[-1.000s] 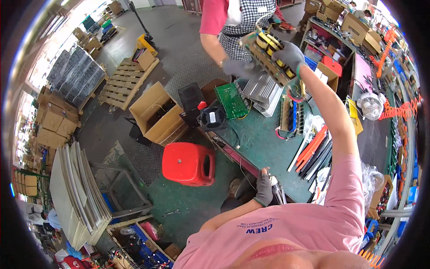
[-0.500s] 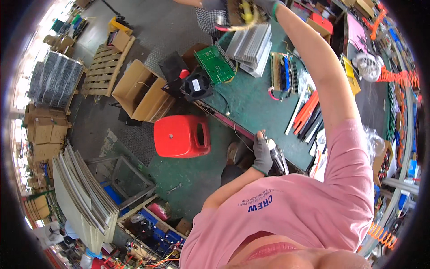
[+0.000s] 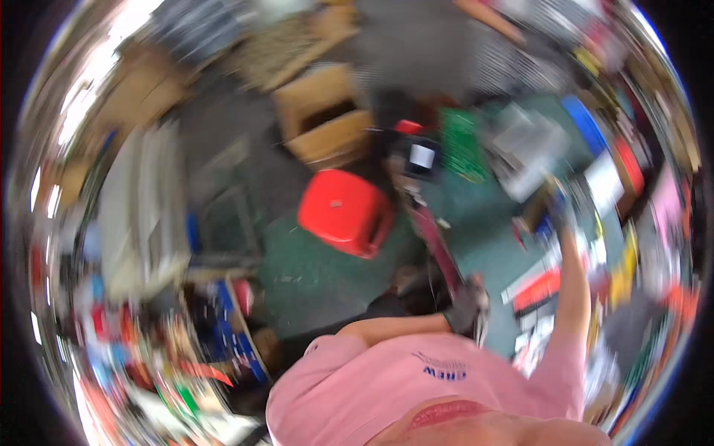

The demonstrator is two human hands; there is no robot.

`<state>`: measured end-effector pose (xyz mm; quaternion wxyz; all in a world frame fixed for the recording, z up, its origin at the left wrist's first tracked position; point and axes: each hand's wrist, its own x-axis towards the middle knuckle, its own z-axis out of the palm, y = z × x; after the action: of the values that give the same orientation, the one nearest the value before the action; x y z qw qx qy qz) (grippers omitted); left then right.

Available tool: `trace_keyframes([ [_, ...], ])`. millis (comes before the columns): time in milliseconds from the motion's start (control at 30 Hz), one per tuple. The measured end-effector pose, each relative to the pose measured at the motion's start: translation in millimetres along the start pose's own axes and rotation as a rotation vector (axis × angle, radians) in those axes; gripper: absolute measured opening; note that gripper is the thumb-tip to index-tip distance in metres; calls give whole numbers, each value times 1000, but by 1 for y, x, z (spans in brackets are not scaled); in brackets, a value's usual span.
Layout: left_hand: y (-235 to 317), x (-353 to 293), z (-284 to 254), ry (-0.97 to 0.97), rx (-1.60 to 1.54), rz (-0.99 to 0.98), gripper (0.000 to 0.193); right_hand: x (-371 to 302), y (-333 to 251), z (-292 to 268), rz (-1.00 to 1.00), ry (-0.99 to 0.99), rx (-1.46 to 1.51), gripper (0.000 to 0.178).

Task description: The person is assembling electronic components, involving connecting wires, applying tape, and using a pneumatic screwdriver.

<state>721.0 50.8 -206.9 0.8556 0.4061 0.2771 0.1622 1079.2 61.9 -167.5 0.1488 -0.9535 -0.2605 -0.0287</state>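
Note:
The whole view is smeared by motion. My left hand [image 3: 467, 306], in a grey glove, is at the near edge of the green workbench [image 3: 476, 212], beside a silvery thing I cannot make out. Its fingers are too blurred to tell their state. My right arm reaches out over the bench, and my right hand [image 3: 563, 215] is at a small assembly [image 3: 541, 212] with blue and dark parts. Whether those fingers grip it cannot be told. Farther off lie a stack of grey metal heat sinks [image 3: 524, 145], a green circuit board [image 3: 462, 143] and a black fan [image 3: 418, 156].
A red stool [image 3: 344, 213] stands on the floor left of the bench, near an open cardboard box [image 3: 323, 115]. Red strips [image 3: 537, 290] lie on the bench at the right. Pale panels [image 3: 145, 208] lean at the left. Another person's arm [image 3: 491, 20] shows at the top.
My right hand has come back from beside the other person at the far end to the blue assembly. The view has swung right. My left hand stays at the bench edge.

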Motion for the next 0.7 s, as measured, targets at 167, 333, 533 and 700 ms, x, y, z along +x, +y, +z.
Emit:
trace_keyframes([
  [167, 16, 9, 22, 130, -446, -267, 40, 3, 16, 46, 11, -150, 139, 41],
  [333, 26, -14, 7, 164, -282, -27, 39, -7, 8, 70, 3, -271, 265, 42],
  [533, 16, -7, 13, 188, -262, -63, 33, -8, 52, 45, 105, -302, 792, 45],
  [700, -20, 14, -1, 200, -128, 3, 24, -25, 83, -11, 11, -398, 1655, 48],
])
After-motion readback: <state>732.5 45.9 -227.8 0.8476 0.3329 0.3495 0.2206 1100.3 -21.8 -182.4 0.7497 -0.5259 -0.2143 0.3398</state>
